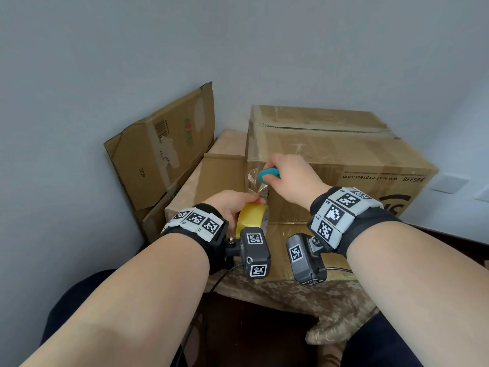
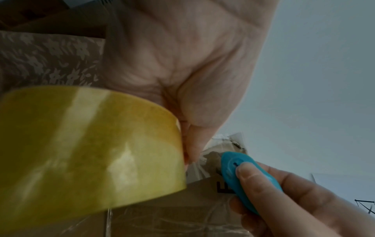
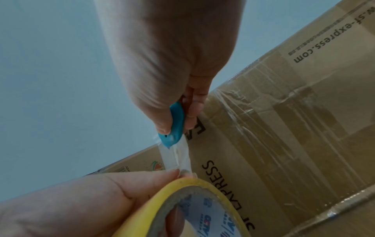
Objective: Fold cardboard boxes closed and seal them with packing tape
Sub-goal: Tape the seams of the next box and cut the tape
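Observation:
A large closed cardboard box [image 1: 344, 154] printed "sf-express.com" stands on the table, with clear tape along its top seam and down its near face. My left hand [image 1: 232, 205] grips a yellow roll of packing tape [image 1: 251, 215] [image 2: 85, 144] [image 3: 194, 208] in front of the box's near left corner. A strip of clear tape [image 1: 255, 182] [image 3: 178, 155] runs taut from the roll up to the box. My right hand [image 1: 288, 176] pinches a small teal cutter [image 1: 267, 174] [image 2: 241, 178] [image 3: 172, 128], its tip against that strip.
A flattened cardboard box [image 1: 164, 147] leans on the wall at the left, and another flat piece [image 1: 219, 170] lies beside the big box. The table has a floral cloth [image 1: 304, 295]. My knees are below the table's near edge.

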